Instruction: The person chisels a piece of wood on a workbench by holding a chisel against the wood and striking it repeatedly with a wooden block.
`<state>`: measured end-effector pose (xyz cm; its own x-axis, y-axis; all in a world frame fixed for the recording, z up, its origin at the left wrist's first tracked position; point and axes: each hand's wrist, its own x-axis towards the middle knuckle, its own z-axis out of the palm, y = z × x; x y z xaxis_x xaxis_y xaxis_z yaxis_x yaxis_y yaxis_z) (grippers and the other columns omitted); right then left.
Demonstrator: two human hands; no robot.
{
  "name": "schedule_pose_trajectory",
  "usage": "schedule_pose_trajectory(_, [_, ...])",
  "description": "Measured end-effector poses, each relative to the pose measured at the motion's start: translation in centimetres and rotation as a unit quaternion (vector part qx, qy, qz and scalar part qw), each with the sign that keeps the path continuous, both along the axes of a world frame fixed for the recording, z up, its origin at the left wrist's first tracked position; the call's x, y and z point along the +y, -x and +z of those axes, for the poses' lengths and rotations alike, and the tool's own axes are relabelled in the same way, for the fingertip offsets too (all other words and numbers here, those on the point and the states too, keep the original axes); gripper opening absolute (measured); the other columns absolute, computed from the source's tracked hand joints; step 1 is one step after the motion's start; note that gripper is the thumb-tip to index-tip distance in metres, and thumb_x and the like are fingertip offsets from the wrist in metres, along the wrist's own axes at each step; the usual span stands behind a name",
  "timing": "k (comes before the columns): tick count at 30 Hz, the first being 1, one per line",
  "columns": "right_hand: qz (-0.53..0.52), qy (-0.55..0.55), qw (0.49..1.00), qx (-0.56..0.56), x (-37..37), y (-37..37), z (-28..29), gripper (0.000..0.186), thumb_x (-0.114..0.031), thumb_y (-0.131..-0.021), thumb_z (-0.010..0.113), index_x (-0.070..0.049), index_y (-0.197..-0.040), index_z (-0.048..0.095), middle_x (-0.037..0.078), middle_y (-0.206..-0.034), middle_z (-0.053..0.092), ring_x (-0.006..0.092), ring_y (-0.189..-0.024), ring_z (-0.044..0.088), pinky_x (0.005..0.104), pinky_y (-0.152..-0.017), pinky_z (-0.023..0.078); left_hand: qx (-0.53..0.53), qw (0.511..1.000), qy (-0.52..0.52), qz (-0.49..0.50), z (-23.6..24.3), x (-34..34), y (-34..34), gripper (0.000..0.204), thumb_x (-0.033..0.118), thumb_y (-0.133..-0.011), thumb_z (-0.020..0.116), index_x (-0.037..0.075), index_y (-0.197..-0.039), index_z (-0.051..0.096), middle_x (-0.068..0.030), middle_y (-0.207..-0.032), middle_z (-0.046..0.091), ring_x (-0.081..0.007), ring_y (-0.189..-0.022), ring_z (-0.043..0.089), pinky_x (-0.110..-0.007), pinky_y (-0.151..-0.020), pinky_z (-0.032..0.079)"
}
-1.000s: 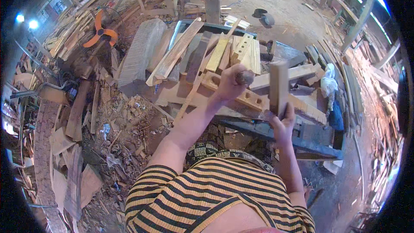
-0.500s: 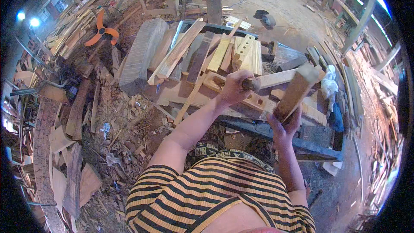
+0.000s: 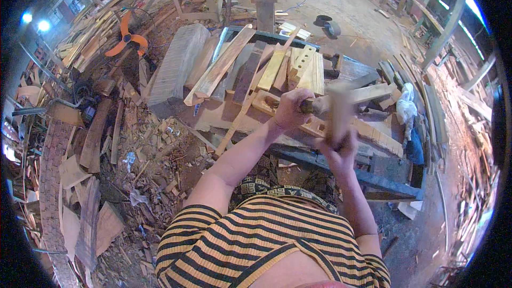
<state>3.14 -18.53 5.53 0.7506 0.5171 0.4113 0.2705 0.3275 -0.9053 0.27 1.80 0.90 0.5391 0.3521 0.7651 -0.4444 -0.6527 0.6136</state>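
Observation:
My left hand (image 3: pixel 292 110) is closed round a short, dark, rounded wooden piece (image 3: pixel 308 106) that looks like a handle. A pale wooden bar (image 3: pixel 373 94) stretches to the right beyond it; whether the two are joined I cannot tell. My right hand (image 3: pixel 341 152) grips a wooden block (image 3: pixel 340 109) by its lower end. The block stands nearly upright, smeared by motion, and crosses in front of the pale bar. Beneath both hands lies a timber with cut slots (image 3: pixel 316 126). Behind them rests a yellowish piece with round holes (image 3: pixel 303 60).
Several boards (image 3: pixel 221 66) and a big grey beam (image 3: pixel 178 66) lie across the low bench (image 3: pixel 373 178). A plastic bag (image 3: pixel 407 108) hangs at its right end. An orange fan (image 3: pixel 127 38) stands at the far left. Wood scraps (image 3: pixel 154 165) litter the floor.
The wooden block in my right hand has swung left and turned more upright, toward my left hand. My left hand has barely moved and keeps its grip.

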Motion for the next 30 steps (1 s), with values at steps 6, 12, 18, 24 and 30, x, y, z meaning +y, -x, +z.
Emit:
schedule_pose_trajectory(6, [0.014, 0.148, 0.989, -0.019, -1.3, -0.5, 0.7, 0.050, -0.012, -0.066, 0.079, -0.001, -0.106, 0.051, 0.007, -0.097, 0.057, 0.0152, -0.088, 0.055, 0.0300, -0.078, 0.045, 0.027, 0.997, 0.057, -0.047, -0.8, 0.3, -0.1, 0.027, 0.005, -0.063, 0.070, 0.006, -0.088, 0.060, -0.0143, -0.080, 0.063, -0.0322, -0.077, 0.064, -0.036, -0.068, 0.051])
schedule_pose_trajectory(12, [0.031, 0.058, 0.998, -0.016, -0.6, 0.3, 0.7, 0.049, -0.009, -0.069, 0.077, -0.003, -0.108, 0.049, 0.005, -0.095, 0.056, 0.0150, -0.086, 0.054, 0.0295, -0.077, 0.046, 0.036, 0.999, 0.018, -0.013, -0.4, 0.1, 0.1, 0.029, 0.005, -0.062, 0.071, 0.005, -0.089, 0.060, -0.0142, -0.081, 0.063, -0.0324, -0.077, 0.064, -0.036, -0.068, 0.051])
schedule_pose_trajectory(18, [0.073, 0.139, 0.986, -0.047, -1.1, -0.2, 0.9, 0.048, -0.005, -0.068, 0.075, -0.003, -0.109, 0.049, 0.002, -0.091, 0.053, 0.0103, -0.081, 0.052, 0.0259, -0.072, 0.045, 0.075, 0.994, 0.068, -0.029, 0.2, -0.1, 0.8, 0.032, 0.002, -0.061, 0.070, 0.004, -0.091, 0.060, -0.0150, -0.081, 0.062, -0.0325, -0.076, 0.064, -0.036, -0.067, 0.051])
schedule_pose_trajectory(24, [0.030, 0.025, 0.999, -0.030, -0.2, 0.5, 0.9, 0.043, -0.011, -0.071, 0.077, 0.000, -0.104, 0.052, 0.008, -0.098, 0.057, 0.0162, -0.086, 0.056, 0.0301, -0.079, 0.045, 0.012, 0.999, 0.042, 0.006, -0.4, 0.3, 0.2, 0.028, 0.001, -0.061, 0.070, 0.004, -0.087, 0.059, -0.0149, -0.078, 0.061, -0.0307, -0.074, 0.063, -0.035, -0.066, 0.050])
schedule_pose_trajectory(30, [0.074, 0.146, 0.987, 0.006, -0.5, 0.5, 1.0, 0.045, -0.010, -0.069, 0.078, -0.001, -0.104, 0.052, 0.006, -0.094, 0.057, 0.0125, -0.085, 0.054, 0.0292, -0.078, 0.045, 0.031, 0.991, 0.113, -0.060, -0.9, 0.2, 0.0, 0.028, 0.003, -0.062, 0.072, 0.004, -0.088, 0.060, -0.0130, -0.078, 0.061, -0.0281, -0.073, 0.063, -0.033, -0.066, 0.050])
